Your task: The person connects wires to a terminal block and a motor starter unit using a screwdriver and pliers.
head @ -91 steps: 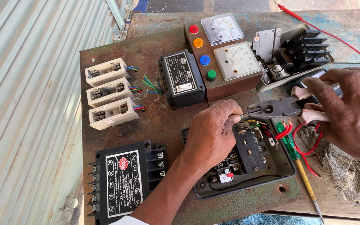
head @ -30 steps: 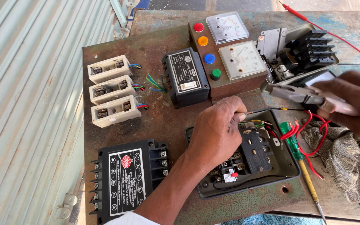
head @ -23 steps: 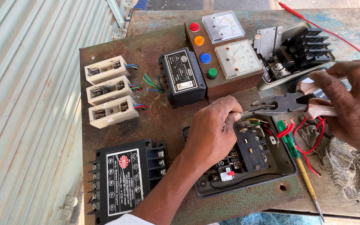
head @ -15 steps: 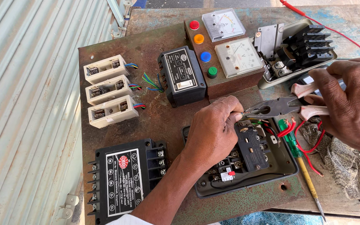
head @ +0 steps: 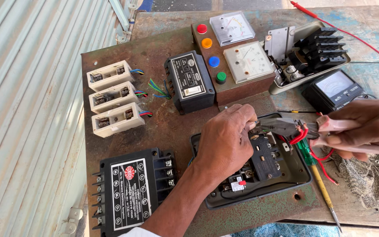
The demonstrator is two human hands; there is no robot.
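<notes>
My left hand rests over an open black starter box on a rusty metal panel. Its fingertips are pinched on a thin wire at the box's upper edge. My right hand comes in from the right and grips the pink handles of a pair of pliers. The plier jaws point left and meet my left fingertips. Red wires loop under the pliers. What sits between the jaws is hidden.
Three cream fuse holders, a black relay unit, a brown box with coloured push buttons and two meters, and a black contactor are on the panel. A multimeter, green-handled screwdriver and grey cloth lie right.
My right hand had lifted the pliers away to the upper right, then brought them back left to my left fingertips. My left hand stayed on the box.
</notes>
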